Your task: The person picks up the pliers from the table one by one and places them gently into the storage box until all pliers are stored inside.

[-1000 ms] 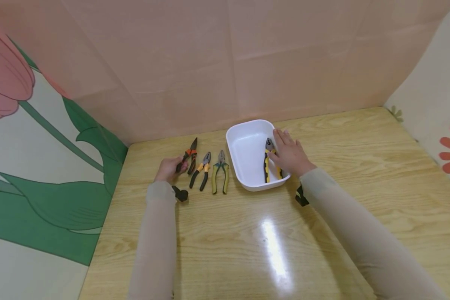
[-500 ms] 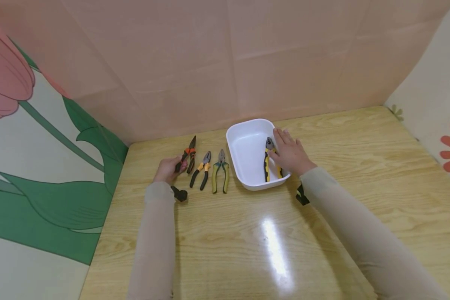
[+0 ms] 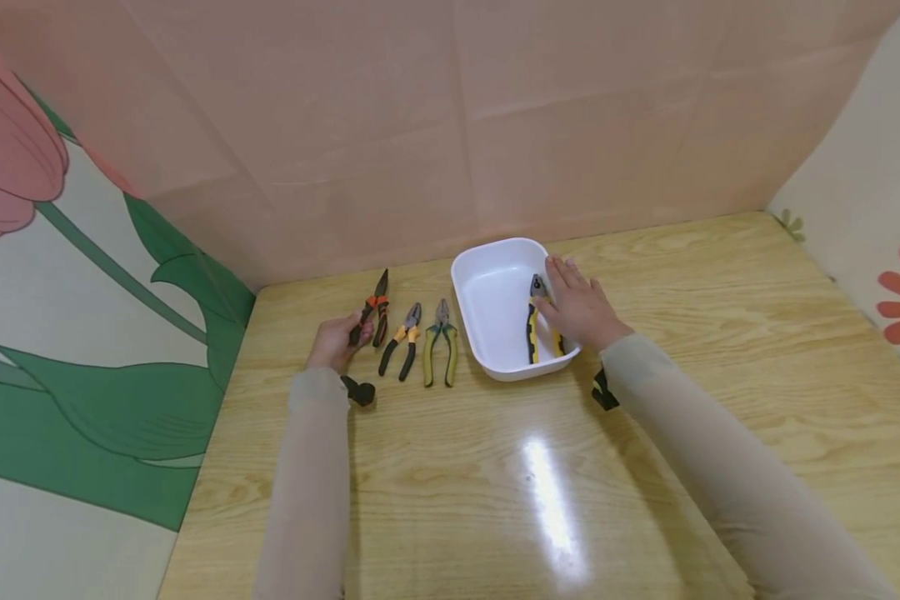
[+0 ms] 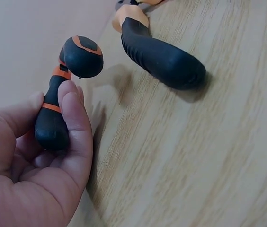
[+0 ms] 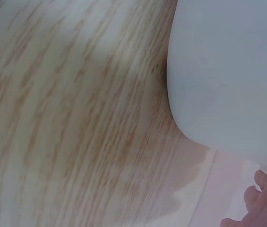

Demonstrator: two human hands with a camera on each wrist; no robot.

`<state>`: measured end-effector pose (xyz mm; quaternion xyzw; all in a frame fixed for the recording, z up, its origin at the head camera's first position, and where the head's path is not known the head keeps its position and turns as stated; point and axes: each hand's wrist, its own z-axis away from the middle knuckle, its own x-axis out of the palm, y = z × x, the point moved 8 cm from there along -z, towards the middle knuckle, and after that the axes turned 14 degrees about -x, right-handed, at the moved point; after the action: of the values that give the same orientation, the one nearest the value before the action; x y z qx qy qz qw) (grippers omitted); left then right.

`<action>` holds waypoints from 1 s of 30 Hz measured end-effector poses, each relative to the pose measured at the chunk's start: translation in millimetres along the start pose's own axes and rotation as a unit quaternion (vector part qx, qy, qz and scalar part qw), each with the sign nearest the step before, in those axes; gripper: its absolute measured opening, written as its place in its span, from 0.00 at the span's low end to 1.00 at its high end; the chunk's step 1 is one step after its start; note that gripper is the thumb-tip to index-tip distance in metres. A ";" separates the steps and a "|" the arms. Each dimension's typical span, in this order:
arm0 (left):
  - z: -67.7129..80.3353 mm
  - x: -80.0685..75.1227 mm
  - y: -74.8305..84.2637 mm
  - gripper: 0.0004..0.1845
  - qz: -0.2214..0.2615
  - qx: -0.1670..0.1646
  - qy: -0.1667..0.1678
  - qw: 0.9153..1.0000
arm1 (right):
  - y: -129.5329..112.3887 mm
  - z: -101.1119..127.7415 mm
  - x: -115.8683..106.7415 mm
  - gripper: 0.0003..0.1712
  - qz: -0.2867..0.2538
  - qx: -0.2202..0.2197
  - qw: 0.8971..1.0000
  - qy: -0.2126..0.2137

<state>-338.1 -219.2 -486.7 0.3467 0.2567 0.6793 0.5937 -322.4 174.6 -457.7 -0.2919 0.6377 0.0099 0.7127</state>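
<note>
My left grip (image 3: 336, 342) pinches one handle (image 4: 53, 124) of orange-black pliers (image 3: 382, 303); my right grip (image 3: 583, 310), fingers straight, touches the white tray (image 3: 491, 321) at its edge, tabletop (image 3: 727, 333) stretching away beyond.

No readable text, as far as discernible

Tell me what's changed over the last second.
The left hand has shifted the orange-and-black pliers slightly left, gripping them throughout. Unchanged: the right hand against the white tray, the yellow-and-black pliers inside it, and the green-handled pliers.
</note>
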 end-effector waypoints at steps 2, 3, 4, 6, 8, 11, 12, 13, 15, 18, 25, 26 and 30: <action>2.7 1.6 0.2 0.22 0.004 0.004 -0.003 1.000 | 0.3 0.0 0.3 0.46 -0.001 -0.001 1.000 0.001; 2.7 2.0 0.0 0.22 0.004 0.007 -0.005 1.000 | 0.4 0.0 0.6 0.45 -0.001 -0.001 1.000 0.001; 3.6 2.9 0.3 0.22 0.005 0.011 -0.008 1.000 | 0.5 0.0 0.7 0.45 -0.001 -0.002 1.000 0.001; 5.5 4.2 0.5 0.23 0.010 0.015 -0.010 1.000 | 0.5 0.4 0.9 0.45 0.000 -0.004 1.000 0.002; 4.7 4.3 -0.4 0.24 0.018 0.017 -0.016 1.000 | 0.1 0.9 0.8 0.45 -0.001 -0.004 1.000 0.001; 5.6 4.4 -0.3 0.24 0.029 0.017 -0.016 0.999 | -0.8 1.4 0.5 0.45 -0.001 -0.005 1.000 0.002; 6.7 4.4 0.5 0.23 0.029 0.017 -0.011 0.999 | -1.1 1.4 0.5 0.45 -0.001 -0.005 1.000 0.002; 6.3 4.1 0.8 0.23 0.028 0.017 -0.010 0.999 | -1.3 1.2 0.6 0.45 -0.001 -0.006 1.000 0.002; 6.6 3.6 2.3 0.22 0.024 0.017 -0.003 1.000 | -1.0 0.8 0.9 0.45 0.000 -0.005 1.000 0.003; 4.7 1.8 2.4 0.22 0.016 0.013 0.006 1.000 | 0.1 0.0 1.8 0.46 0.001 -0.004 1.000 0.002; 2.5 -0.2 1.2 0.22 0.012 0.005 0.007 1.000 | 2.3 -0.9 2.5 0.46 0.000 -0.003 1.000 0.004; 2.7 -0.2 0.9 0.22 0.013 0.004 0.005 1.000 | 2.4 -0.8 2.4 0.46 0.001 -0.003 1.000 0.004; 3.6 0.3 -0.2 0.22 0.016 -0.001 0.004 1.000 | 1.7 0.3 1.9 0.46 -0.001 -0.002 1.000 0.004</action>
<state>-335.2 -219.1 -484.6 0.3473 0.2527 0.6904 0.5821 -322.5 175.5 -460.1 -0.2942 0.6402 0.0097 0.7096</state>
